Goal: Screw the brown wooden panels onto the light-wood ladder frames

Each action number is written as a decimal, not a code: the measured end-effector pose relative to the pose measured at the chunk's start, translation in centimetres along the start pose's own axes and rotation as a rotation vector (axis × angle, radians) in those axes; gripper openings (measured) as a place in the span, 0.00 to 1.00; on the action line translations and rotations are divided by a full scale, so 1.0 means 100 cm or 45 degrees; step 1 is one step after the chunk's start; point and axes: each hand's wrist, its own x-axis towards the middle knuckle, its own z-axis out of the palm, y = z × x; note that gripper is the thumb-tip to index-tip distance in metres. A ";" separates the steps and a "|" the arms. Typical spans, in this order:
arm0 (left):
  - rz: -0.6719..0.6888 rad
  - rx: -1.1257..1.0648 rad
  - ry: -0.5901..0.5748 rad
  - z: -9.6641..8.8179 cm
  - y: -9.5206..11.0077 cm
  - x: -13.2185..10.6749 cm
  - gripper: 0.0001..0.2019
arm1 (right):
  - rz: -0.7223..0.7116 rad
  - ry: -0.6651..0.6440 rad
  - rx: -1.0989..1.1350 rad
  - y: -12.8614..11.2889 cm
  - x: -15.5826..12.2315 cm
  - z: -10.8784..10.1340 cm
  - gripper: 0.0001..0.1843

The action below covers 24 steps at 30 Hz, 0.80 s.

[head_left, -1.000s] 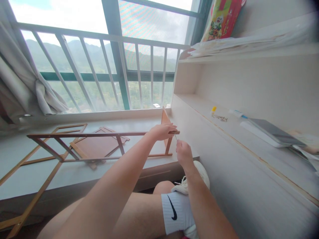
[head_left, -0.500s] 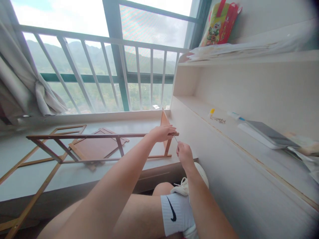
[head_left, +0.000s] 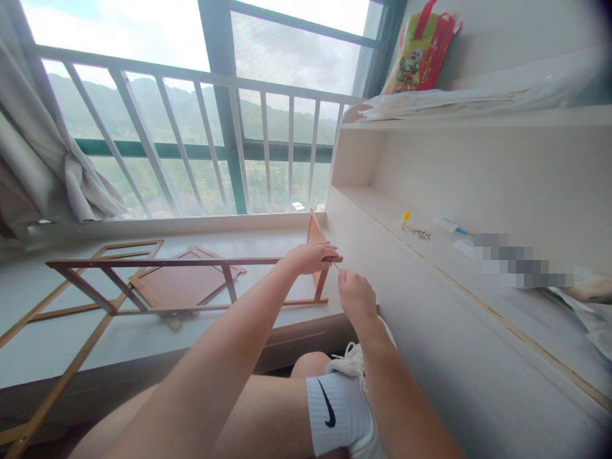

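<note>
The left hand (head_left: 312,257) is gripping the frame (head_left: 191,261) on the sill (head_left: 143,341), near its front edge, the right hand (head_left: 356,295) clenching a thin tool (head_left: 336,264) in the tight room beside the cabinet (head_left: 411,306).

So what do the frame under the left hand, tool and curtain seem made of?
Frame: probably wood, smooth-looking, from its brown bars; bamboo possible. Tool: shaft likely metal, thin and greyish, finish unclear; handle hidden in the right hand. Curtain: matte fabric, judging by its soft folds.
</note>
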 end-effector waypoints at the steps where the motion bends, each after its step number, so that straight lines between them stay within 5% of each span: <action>1: -0.003 -0.001 0.000 0.000 0.000 0.000 0.18 | -0.003 0.008 0.034 0.000 0.001 0.001 0.23; 6: 0.008 -0.007 -0.017 0.001 -0.002 0.001 0.19 | 0.004 0.006 0.645 -0.006 0.001 0.012 0.23; 13: -0.018 0.010 0.010 -0.001 0.001 0.001 0.18 | 0.392 -0.429 2.105 -0.020 -0.003 0.012 0.17; 19: -0.009 0.030 0.003 0.000 0.003 -0.001 0.19 | 0.451 -0.478 2.313 -0.019 -0.018 0.005 0.19; 24: -0.103 0.018 0.042 -0.013 0.007 -0.007 0.33 | 0.437 -0.306 2.207 -0.008 -0.059 -0.005 0.20</action>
